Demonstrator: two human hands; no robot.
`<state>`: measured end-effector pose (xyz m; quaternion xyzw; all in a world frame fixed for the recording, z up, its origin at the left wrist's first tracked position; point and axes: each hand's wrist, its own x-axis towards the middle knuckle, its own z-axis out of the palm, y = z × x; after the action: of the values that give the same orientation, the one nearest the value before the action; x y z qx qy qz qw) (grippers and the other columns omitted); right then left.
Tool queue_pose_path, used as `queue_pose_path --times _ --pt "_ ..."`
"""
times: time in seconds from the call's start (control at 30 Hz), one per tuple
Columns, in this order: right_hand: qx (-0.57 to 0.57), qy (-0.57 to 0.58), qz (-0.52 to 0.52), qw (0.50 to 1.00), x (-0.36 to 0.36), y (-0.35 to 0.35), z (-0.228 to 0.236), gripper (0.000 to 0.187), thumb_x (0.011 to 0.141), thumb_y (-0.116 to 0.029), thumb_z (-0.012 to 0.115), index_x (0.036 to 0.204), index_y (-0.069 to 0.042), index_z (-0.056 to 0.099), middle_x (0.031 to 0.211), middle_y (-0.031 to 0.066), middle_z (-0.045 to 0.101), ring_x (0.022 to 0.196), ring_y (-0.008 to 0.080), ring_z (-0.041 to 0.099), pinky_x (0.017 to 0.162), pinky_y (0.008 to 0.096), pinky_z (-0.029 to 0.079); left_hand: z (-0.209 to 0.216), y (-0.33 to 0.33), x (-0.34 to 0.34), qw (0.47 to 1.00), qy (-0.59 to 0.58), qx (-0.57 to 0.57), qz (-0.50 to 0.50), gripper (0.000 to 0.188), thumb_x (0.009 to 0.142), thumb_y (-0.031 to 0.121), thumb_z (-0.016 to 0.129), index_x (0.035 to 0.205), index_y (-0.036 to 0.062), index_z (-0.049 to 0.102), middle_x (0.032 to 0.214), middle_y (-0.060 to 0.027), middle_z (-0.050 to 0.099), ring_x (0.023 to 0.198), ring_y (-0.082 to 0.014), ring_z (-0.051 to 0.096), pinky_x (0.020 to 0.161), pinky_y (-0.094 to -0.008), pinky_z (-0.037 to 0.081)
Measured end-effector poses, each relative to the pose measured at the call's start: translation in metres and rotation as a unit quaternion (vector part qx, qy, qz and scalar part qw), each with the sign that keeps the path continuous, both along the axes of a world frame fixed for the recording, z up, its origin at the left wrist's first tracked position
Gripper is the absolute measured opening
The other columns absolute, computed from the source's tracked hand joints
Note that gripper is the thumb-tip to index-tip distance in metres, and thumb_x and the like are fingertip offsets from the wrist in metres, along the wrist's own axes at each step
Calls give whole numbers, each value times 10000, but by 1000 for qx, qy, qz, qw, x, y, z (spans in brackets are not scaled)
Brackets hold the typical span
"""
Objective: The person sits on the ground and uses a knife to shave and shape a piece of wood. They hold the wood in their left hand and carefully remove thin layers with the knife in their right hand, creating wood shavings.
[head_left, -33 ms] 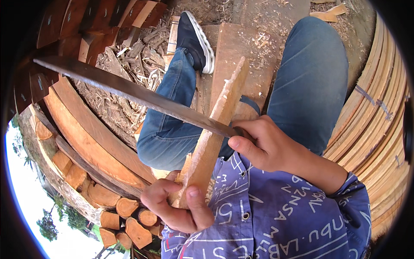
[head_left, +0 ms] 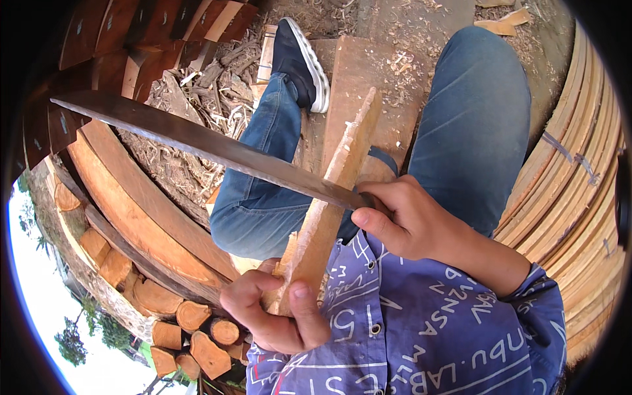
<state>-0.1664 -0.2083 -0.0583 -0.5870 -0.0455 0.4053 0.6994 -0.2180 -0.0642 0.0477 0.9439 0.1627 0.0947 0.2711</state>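
A long machete-like knife (head_left: pixel 197 139) reaches from the centre toward the upper left. Its handle is wrapped by the fingers of my right hand (head_left: pixel 415 220), with the thumb along it. My left hand (head_left: pixel 276 316) pinches the near end of a narrow, tapering piece of wood (head_left: pixel 317 237) between thumb and fingers. That piece slants up and away to the right, its left edge rough and freshly cut. Across its middle lies the blade, near the handle. A split sliver (head_left: pixel 288 253) still clings to the wood beside my left fingers.
Beneath the wood's far end is a broad plank (head_left: pixel 342 72) strewn with shavings. My jeans-clad legs (head_left: pixel 471 125) flank it. Stacked cut logs (head_left: pixel 210 355) and a curved timber (head_left: pixel 151 204) lie left, bundled strips (head_left: pixel 559 164) right, and dark wood blocks (head_left: pixel 118 33) upper left.
My left hand and the wood have shifted slightly to the right and away. The knife blade sits a touch lower across the picture. Both grips stay the same.
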Motion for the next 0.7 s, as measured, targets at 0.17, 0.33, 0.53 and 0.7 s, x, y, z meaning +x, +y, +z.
queue_pose_path --times 0.17,0.33,0.53,0.7 --pt "-12 -32 -23 999 -16 3 -5 438 918 -384 541 747 17 586 523 113 510 468 221 496 481 361 372 9 16 -6 990 80 -44 -106 243 848 95 573 948 -16 382 797 -116 463 642 -130 444 610 -262 381" --pt "-34 -74 -20 996 -22 5 -8 433 917 -382 542 764 20 597 520 117 516 461 235 501 471 365 377 10 3 -10 994 95 -51 -23 219 872 183 515 927 5 401 864 -76 389 816 -159 362 784 -302 304" --pt "-32 -85 -56 994 -25 24 8 446 901 -387 562 727 22 594 551 159 564 500 303 578 486 389 423 -3 20 -18 998 52 -27 -36 199 879 143 521 940 -7 406 878 -81 396 802 -158 374 739 -293 325" --pt "-15 -56 -26 998 -27 20 7 476 882 -408 585 668 17 575 576 187 580 535 359 595 511 424 441 -10 16 -18 997 42 -60 6 216 881 159 529 925 -19 414 876 -89 391 777 -171 362 727 -305 323"
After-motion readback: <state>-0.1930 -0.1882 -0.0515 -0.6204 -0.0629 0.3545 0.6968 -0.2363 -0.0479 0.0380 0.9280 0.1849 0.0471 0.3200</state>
